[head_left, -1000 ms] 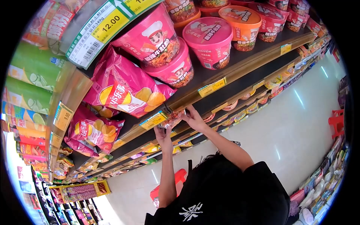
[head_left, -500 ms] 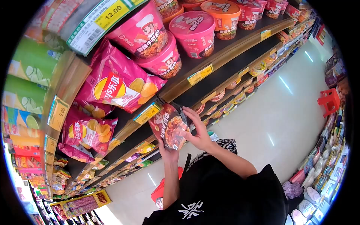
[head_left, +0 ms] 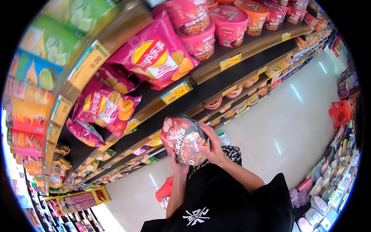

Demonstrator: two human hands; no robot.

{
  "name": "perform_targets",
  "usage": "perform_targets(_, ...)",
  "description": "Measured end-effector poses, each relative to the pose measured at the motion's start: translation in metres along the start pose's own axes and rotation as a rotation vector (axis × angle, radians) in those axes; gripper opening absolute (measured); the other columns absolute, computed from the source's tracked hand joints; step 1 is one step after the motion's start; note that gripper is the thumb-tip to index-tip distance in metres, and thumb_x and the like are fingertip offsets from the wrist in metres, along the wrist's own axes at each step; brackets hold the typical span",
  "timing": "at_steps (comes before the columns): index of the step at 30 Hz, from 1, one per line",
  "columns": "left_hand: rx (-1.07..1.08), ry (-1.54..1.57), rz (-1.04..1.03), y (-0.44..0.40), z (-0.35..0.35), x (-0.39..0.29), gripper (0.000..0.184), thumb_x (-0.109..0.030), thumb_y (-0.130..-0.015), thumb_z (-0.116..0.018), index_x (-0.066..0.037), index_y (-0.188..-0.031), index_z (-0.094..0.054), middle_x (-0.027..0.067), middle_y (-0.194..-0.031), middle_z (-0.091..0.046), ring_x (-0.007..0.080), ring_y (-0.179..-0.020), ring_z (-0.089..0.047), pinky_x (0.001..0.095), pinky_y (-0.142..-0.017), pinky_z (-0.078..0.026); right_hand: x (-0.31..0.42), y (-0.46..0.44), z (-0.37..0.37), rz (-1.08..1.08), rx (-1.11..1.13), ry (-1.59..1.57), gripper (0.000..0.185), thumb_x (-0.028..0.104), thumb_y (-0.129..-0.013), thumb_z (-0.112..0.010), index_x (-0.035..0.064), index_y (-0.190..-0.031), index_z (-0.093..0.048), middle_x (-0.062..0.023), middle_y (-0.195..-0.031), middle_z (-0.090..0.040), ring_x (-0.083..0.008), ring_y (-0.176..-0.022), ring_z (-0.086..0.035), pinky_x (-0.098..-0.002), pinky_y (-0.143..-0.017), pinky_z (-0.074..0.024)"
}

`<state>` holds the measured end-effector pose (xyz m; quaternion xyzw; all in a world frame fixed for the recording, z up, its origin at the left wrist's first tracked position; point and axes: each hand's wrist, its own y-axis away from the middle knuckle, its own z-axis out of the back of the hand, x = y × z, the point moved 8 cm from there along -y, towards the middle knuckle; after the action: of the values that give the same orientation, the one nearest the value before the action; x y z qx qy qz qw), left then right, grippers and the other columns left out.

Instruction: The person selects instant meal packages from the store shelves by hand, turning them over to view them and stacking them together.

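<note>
A dark red and black instant beef rice bowl (head_left: 185,141), with Chinese lettering and a picture of meat on its lid, is held between my two hands in front of the shelf. My left hand (head_left: 179,165) closes round its lower left side. On its right side, my right hand (head_left: 213,146) grips the rim, fingers behind and thumb near the lid. The bowl is tilted so the lid faces up toward me; its underside is hidden. Pink Lay's chip bags (head_left: 154,54) lie on the shelf beyond it.
Pink instant noodle tubs (head_left: 228,26) and an orange tub (head_left: 252,17) stand on the upper shelf. Yellow price tags line the shelf edge (head_left: 216,63). A red stool (head_left: 339,113) stands across the aisle floor (head_left: 266,127). Something red (head_left: 164,193) is beside my left forearm.
The rice bowl and both hands have moved slightly down and away from the shelf edge, the lid turning more toward me. My view has shifted, so the shelf goods appear farther right.
</note>
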<state>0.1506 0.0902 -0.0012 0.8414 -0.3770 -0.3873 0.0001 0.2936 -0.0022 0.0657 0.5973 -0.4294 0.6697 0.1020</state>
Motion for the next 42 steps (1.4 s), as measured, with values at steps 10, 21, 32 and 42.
perform_targets(10, -0.038, 0.069, 0.057, 0.037, 0.071, -0.019, 0.052, -0.028, -0.090, -0.047, 0.000, -0.132, -0.033, 0.0150, -0.128, -0.047, 0.0282, -0.118, -0.047, 0.0434, -0.101, -0.037, -0.001, 0.057, -0.049, -0.143, -0.098, -0.329, 0.063, 0.032, -0.081, -0.066, -0.0016, -0.128, -0.041, -0.0196, -0.136, -0.038, -0.0288, -0.128, -0.035, -0.0396, -0.106, -0.0253)
perform_targets(21, -0.169, 0.066, 0.009, 0.096, 0.159, -0.042, 0.048, -0.018, -0.090, -0.049, -0.002, -0.131, -0.031, 0.0148, -0.125, -0.048, 0.0263, -0.112, -0.052, 0.0411, -0.093, -0.045, -0.025, 0.131, -0.116, -0.379, 0.041, -0.433, 0.070, 0.032, -0.085, -0.061, -0.0075, -0.134, -0.030, -0.0173, -0.136, -0.035, -0.0236, -0.127, -0.034, -0.0341, -0.106, -0.0251)
perform_targets(32, -0.310, 0.199, -0.137, 0.160, 0.233, -0.067, 0.050, -0.017, -0.090, -0.049, -0.004, -0.133, -0.027, 0.0151, -0.129, -0.044, 0.0265, -0.115, -0.049, 0.0426, -0.094, -0.045, -0.026, 0.174, -0.195, -0.463, 0.216, -0.320, 0.069, 0.036, -0.082, -0.065, -0.0050, -0.129, -0.036, -0.0127, -0.126, -0.044, -0.0193, -0.117, -0.043, -0.0328, -0.100, -0.0333)
perform_targets(42, -0.433, 0.285, -0.321, 0.188, 0.247, -0.097, 0.036, -0.015, -0.088, -0.057, -0.012, -0.116, -0.034, 0.0066, -0.115, -0.049, 0.0166, -0.108, -0.050, 0.0342, -0.088, -0.046, -0.042, 0.187, -0.242, -0.679, 0.422, -0.453, 0.075, 0.034, -0.082, -0.064, -0.0046, -0.135, -0.028, -0.0115, -0.124, -0.047, -0.0193, -0.110, -0.051, -0.0320, -0.094, -0.0411)
